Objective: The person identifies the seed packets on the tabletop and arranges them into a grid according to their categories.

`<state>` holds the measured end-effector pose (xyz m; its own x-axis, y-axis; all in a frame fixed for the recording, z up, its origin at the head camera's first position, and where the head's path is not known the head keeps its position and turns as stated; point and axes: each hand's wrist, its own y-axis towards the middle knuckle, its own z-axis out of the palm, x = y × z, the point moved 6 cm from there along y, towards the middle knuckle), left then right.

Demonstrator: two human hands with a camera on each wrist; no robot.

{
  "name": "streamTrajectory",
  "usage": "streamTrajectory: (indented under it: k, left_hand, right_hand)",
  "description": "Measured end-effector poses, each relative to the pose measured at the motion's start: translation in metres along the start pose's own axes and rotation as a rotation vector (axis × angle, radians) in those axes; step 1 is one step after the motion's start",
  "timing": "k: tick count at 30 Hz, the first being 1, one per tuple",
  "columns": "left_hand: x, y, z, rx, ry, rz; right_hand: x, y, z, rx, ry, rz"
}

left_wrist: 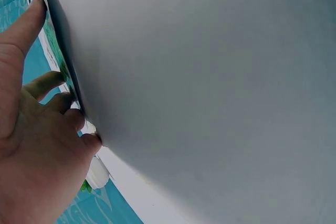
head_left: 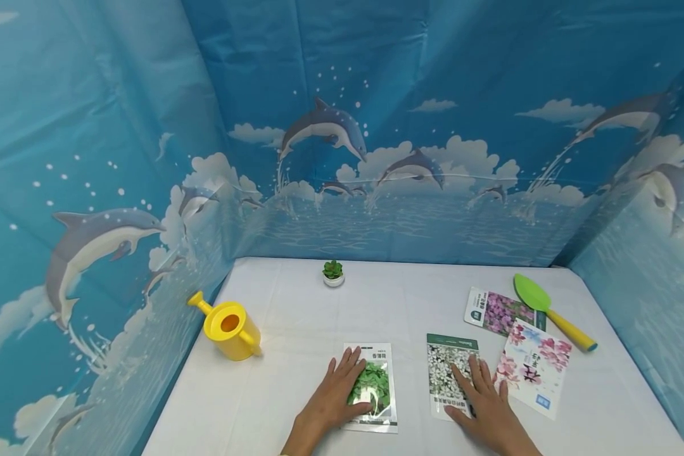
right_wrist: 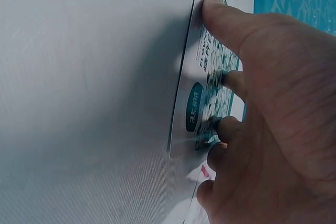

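Note:
Two flat seed packets lie on the white table in front of me. My left hand (head_left: 332, 398) rests on the packet with green leaves (head_left: 376, 386), fingers spread over its left side and thumb across its lower part. The left wrist view has the left hand (left_wrist: 47, 156) with fingertips on the packet's face. To the right, my right hand (head_left: 486, 405) rests on the white-flower packet (head_left: 440, 367), covering its lower right portion. In the right wrist view, the thumb and fingertips of the right hand (right_wrist: 283, 98) touch that packet's printed face (right_wrist: 181, 124).
Right of the hands lie a pink-blossom packet (head_left: 541, 380) and a purple-flower packet (head_left: 496, 310). A green trowel with a yellow handle (head_left: 570, 329) overlaps the purple one. A yellow watering can (head_left: 242, 342) stands left; a small potted plant (head_left: 333, 275) sits at the back. Dolphin-print curtains surround the table.

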<state>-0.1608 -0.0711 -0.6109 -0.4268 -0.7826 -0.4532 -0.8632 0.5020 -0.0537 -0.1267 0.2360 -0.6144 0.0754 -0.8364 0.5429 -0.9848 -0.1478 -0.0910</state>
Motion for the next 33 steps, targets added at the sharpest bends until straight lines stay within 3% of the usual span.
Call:
streamTrajectory:
  k: [5, 15, 26, 33]
  left_hand:
    - [0.0, -0.001, 0.001, 0.004, -0.005, -0.006]
    - [-0.001, -0.004, 0.001, 0.002, -0.007, -0.02]
    - [0.0, -0.007, 0.003, -0.008, -0.017, 0.003]
    - [-0.001, -0.011, 0.003, -0.004, -0.023, 0.006]
  right_hand:
    - [0.003, 0.0, 0.006, 0.021, -0.015, 0.005]
    - [0.014, -0.005, 0.01, -0.022, 0.001, -0.046]
    - [0.018, -0.007, 0.022, 0.109, -0.056, 0.011]
    - [0.023, -0.014, 0.021, 0.079, -0.014, -0.026]
